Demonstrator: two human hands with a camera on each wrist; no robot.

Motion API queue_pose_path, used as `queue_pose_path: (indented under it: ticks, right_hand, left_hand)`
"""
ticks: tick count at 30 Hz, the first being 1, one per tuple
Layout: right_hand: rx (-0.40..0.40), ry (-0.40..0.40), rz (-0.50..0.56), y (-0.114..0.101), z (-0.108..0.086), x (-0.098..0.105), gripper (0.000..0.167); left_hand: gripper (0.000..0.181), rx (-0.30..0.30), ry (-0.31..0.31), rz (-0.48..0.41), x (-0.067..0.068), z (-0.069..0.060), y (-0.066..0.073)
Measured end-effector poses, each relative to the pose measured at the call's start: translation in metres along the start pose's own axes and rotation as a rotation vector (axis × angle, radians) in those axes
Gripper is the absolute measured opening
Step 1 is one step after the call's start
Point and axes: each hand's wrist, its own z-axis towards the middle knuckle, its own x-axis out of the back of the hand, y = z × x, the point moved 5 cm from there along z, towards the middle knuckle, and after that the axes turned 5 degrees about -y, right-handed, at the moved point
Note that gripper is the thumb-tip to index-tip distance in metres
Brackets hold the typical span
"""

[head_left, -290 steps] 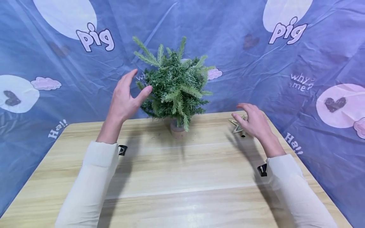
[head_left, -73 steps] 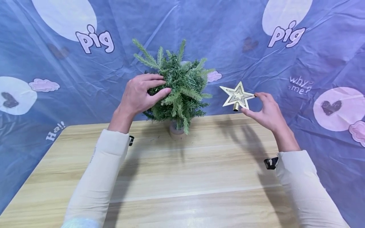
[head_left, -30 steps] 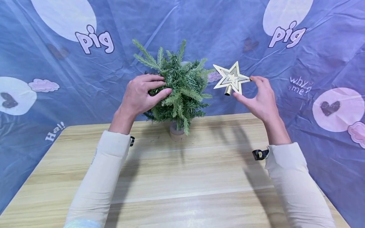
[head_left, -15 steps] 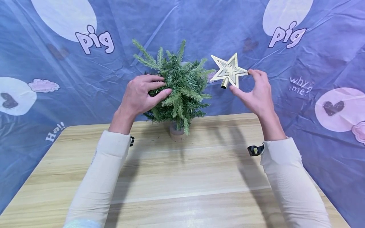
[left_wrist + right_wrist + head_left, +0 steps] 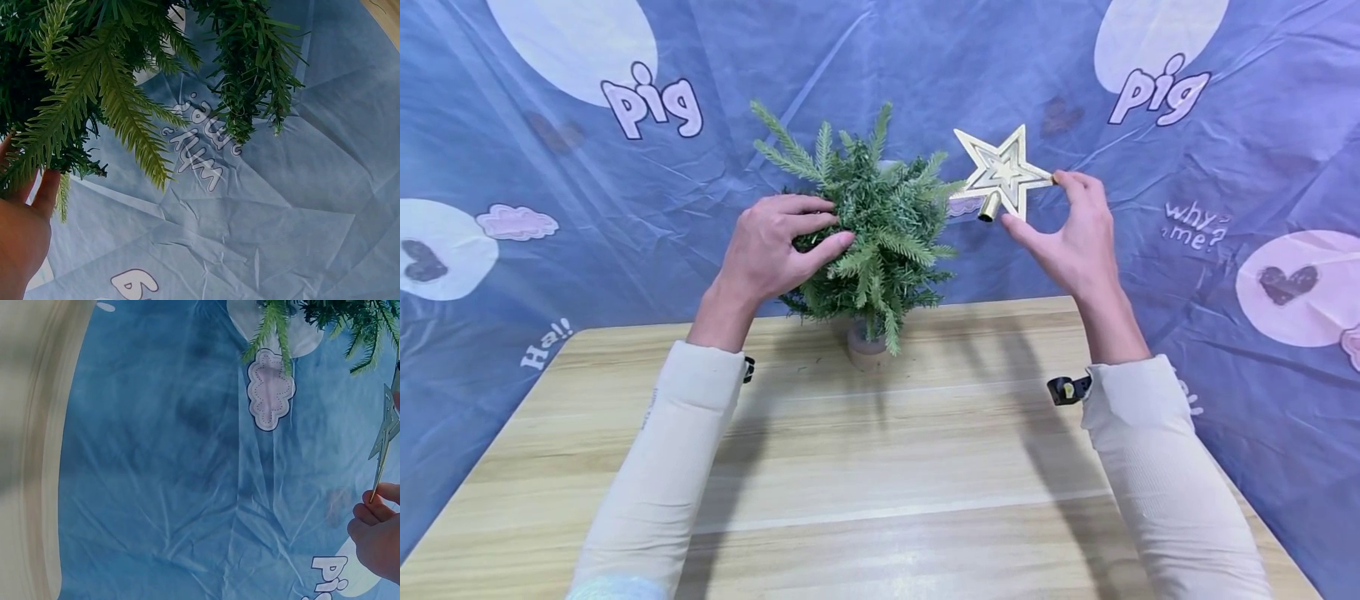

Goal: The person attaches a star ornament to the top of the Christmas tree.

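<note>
A small artificial Christmas tree (image 5: 887, 212) with green branches stands upright on a round base (image 5: 868, 357) at the table's far side. My left hand (image 5: 767, 250) holds the tree's left side, thumb in front and fingertips partly hidden among the branches. To the right of the tree, my right hand (image 5: 1075, 237) pinches a gold star tree topper (image 5: 1004, 171) by its right and lower points. The star is raised near the height of the upper branches, its short socket (image 5: 989, 207) pointing down to the left. In the right wrist view the star (image 5: 385, 434) appears almost edge-on.
The light wood table (image 5: 880, 450) reaches back to a blue printed cloth (image 5: 1015, 58) hanging behind and at both sides. Black straps (image 5: 1067, 390) show at the wrists. A few green bits lie by the base.
Since the earliest frame, my right hand has picked the star up from the table, then raised it and brought it left toward the tree. My left hand moved onto the branches and stays there.
</note>
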Motion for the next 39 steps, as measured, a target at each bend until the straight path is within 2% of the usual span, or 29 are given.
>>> queue_pose_path:
  ticks: [6,13,24,39]
  right_hand:
    - [-0.015,-0.015,-0.009,-0.006,0.004,-0.001,0.084]
    - [0.012,-0.019,-0.011,-0.017,0.01,-0.003,0.084]
    - [0.003,-0.024,-0.002,-0.025,0.014,-0.006,0.086]
    - [0.033,-0.011,-0.006,-0.039,0.02,-0.016,0.087]
  left_hand:
    - [0.037,0.0,-0.004,0.004,0.0,0.0,0.0]
    - [0.037,0.016,-0.011,0.005,0.001,-0.001,-0.002]
    - [0.038,-0.02,0.011,0.004,0.001,0.001,0.001]
    - [0.037,-0.029,0.012,0.008,0.0,0.0,0.0]
